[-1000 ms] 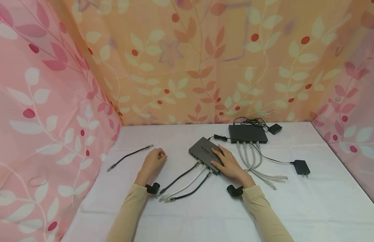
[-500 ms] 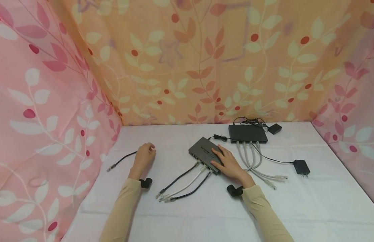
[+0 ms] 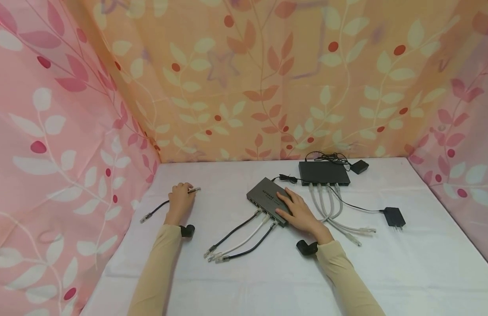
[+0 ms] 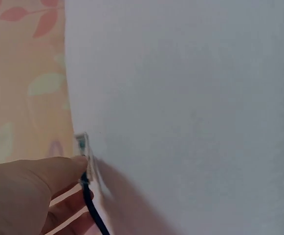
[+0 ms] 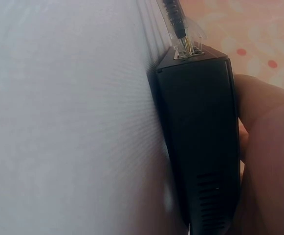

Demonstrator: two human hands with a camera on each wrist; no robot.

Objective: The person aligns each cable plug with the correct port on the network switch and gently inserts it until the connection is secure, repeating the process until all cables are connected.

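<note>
My left hand (image 3: 180, 204) pinches a short black Ethernet cable (image 3: 159, 206) by one end, on the left of the table. In the left wrist view its clear plug (image 4: 82, 143) sticks out past the thumb, and the cord hangs below the fingers. My right hand (image 3: 304, 216) rests with spread fingers on the grey Netgear network switch (image 3: 263, 191). Two short black cables and a white Ethernet cable (image 3: 245, 241) are plugged into its front ports, their free ends lying toward me. The right wrist view shows the switch's dark vented side (image 5: 198, 132) and a plug (image 5: 185, 44) in its port.
Behind and to the right lies a second black switch (image 3: 323, 173) with several grey cables (image 3: 331, 210) plugged in. Coiled black wire and a power adapter (image 3: 359, 166) are beside it. Another power adapter (image 3: 393, 217) lies at the right. Patterned cloth (image 3: 228, 79) encloses the table.
My left hand has moved left from the open table to the loose black cable and taken hold of its far end. My right hand has stayed on the switch.
</note>
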